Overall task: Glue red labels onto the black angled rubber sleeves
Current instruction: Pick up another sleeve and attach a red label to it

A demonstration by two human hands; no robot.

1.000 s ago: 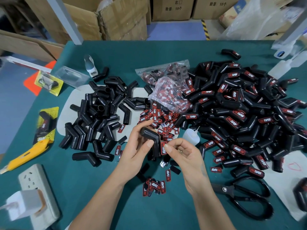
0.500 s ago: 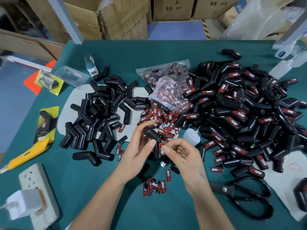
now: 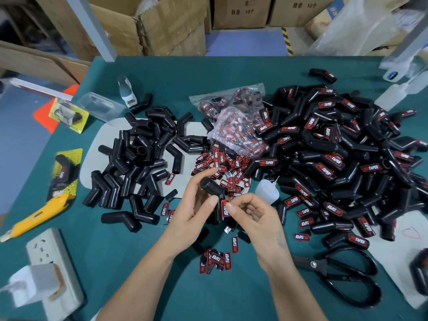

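Observation:
My left hand (image 3: 192, 212) grips a black angled rubber sleeve (image 3: 212, 187) above the green table (image 3: 231, 72). A red label (image 3: 225, 208) lies against the sleeve's lower leg, and my right hand (image 3: 252, 216) pinches it there with thumb and forefinger. Bare black sleeves (image 3: 139, 158) are heaped to the left. A big pile of labelled sleeves (image 3: 335, 154) fills the right. Loose red labels (image 3: 222, 165) are scattered just beyond my hands, and a few more labels (image 3: 216, 259) lie close to me. A small glue bottle (image 3: 266, 191) stands right of the held sleeve.
Black scissors (image 3: 342, 276) lie at the near right. A yellow utility knife (image 3: 37, 214) and a white power strip (image 3: 53, 274) sit at the near left. Clear bags of labels (image 3: 234, 119) lie mid-table. Cardboard boxes (image 3: 150, 26) stand behind the table.
My left hand has tilted the sleeve so its upper end points further left. My right fingers have slid along the label on the lower leg.

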